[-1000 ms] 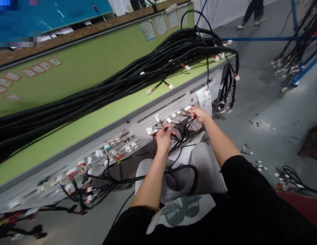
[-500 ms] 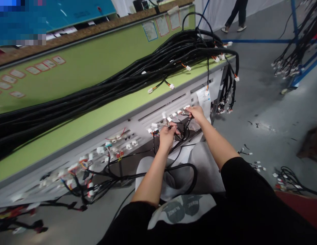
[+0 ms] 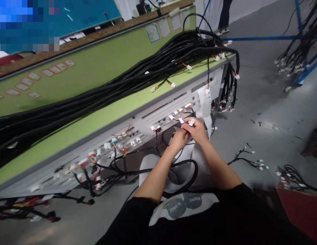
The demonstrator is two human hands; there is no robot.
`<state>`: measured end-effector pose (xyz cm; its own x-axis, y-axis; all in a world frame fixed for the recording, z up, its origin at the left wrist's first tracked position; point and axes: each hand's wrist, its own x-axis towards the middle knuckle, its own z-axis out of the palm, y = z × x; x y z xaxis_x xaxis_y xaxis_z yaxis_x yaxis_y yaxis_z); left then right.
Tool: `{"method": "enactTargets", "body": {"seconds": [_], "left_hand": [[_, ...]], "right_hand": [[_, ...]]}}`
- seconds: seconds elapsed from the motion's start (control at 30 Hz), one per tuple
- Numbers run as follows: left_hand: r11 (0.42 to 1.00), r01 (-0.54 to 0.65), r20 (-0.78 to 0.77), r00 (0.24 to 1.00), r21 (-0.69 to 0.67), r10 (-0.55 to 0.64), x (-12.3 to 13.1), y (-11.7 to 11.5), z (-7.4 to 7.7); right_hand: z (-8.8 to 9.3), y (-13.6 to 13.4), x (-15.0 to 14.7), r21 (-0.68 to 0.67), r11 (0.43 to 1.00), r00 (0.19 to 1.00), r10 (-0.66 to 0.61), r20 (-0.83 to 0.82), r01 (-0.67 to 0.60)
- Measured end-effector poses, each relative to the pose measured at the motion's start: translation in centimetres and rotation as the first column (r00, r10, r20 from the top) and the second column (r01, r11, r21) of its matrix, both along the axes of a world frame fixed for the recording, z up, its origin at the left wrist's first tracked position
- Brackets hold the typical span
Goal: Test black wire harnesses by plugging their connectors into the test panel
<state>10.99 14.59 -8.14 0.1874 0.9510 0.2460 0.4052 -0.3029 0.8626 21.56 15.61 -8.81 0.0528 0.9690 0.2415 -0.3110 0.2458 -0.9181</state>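
My left hand [image 3: 179, 139] and my right hand [image 3: 197, 131] meet in front of the pale test panel [image 3: 145, 117], their fingers closed and touching. A white connector [image 3: 191, 121] shows at the fingertips of my right hand. Another white connector [image 3: 181, 120] sticks up just above my left fingers; the left fingertips are partly hidden, so its grip is unclear. Above the hands, a row of white connectors [image 3: 180, 111] sits along the panel. Black wires run below the hands, and a thick black cable [image 3: 195, 170] loops over my lap.
A thick bundle of black wire harnesses [image 3: 138, 71] lies along the green bench [image 3: 97, 119]. More plugged connectors [image 3: 92, 154] line the panel at left. Loose harnesses [image 3: 246, 160] lie on the floor at right, near a blue-framed rack [image 3: 307, 73]. A person's legs [image 3: 225, 17] show far back.
My right hand has come away from the connector row, down to my left hand. My left hand has shifted right, away from the panel. The distant person has moved left.
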Motion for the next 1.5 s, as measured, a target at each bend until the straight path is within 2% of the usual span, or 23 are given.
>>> {"method": "enactTargets", "body": {"seconds": [0.07,0.1,0.17,0.27,0.33,0.43,0.67,0.97,1.07,1.17,1.23,1.33,1.5], "left_hand": [[0.999,0.042,-0.005,0.999,0.021,-0.042,0.0,-0.5,-0.4],[0.999,0.027,0.013,1.000,0.021,-0.027,-0.2,-0.6,-0.8],[0.996,-0.082,0.071,0.994,-0.025,0.084,-0.9,-0.6,-1.8],[0.954,-0.247,0.150,0.950,-0.171,0.273,-2.0,-0.1,-3.7],[0.936,-0.255,0.178,0.937,-0.243,0.302,-2.5,0.3,-4.7],[0.926,-0.248,0.184,0.934,-0.285,0.307,-2.8,0.7,-5.3],[0.890,-0.252,0.236,0.904,-0.379,0.356,-3.0,1.1,-5.5],[0.872,-0.241,0.262,0.890,-0.425,0.374,-3.0,1.2,-5.7],[0.869,-0.244,0.259,0.889,-0.430,0.378,-3.0,1.3,-5.9],[0.867,-0.262,0.248,0.887,-0.423,0.389,-3.1,1.4,-6.2],[0.864,-0.284,0.228,0.887,-0.417,0.402,-3.2,1.5,-6.3],[0.855,-0.302,0.198,0.889,-0.422,0.412,-3.4,1.6,-6.5],[0.853,-0.290,0.200,0.892,-0.434,0.405,-3.6,1.4,-6.6]], "right_hand": [[-1.6,0.4,1.0,-0.133,0.987,0.976,-0.111,-0.188,0.087],[-2.5,0.9,1.7,-0.201,0.971,0.947,-0.180,-0.264,0.129],[-4.0,2.0,2.9,-0.319,0.932,0.898,-0.281,-0.339,0.171],[-5.6,3.8,4.1,-0.415,0.899,0.902,-0.288,-0.321,0.140],[-6.2,4.9,4.4,-0.418,0.902,0.914,-0.259,-0.313,0.113],[-6.8,5.9,4.4,-0.370,0.924,0.927,-0.216,-0.308,0.093],[-7.5,6.6,4.6,-0.316,0.948,0.953,-0.124,-0.275,0.032],[-7.7,7.0,4.4,-0.333,0.939,0.921,-0.054,-0.386,-0.085],[-8.0,7.7,4.1,-0.340,0.939,0.951,-0.064,-0.302,-0.045],[-8.7,8.8,3.7,-0.324,0.936,0.983,-0.169,-0.072,0.137],[-9.4,9.7,3.4,-0.234,0.946,0.973,-0.208,0.097,0.226],[-10.3,11.1,2.9,-0.103,0.975,0.956,-0.168,0.241,0.197],[-10.7,12.7,2.1,-0.115,0.984,0.977,-0.116,0.179,0.137]]}}
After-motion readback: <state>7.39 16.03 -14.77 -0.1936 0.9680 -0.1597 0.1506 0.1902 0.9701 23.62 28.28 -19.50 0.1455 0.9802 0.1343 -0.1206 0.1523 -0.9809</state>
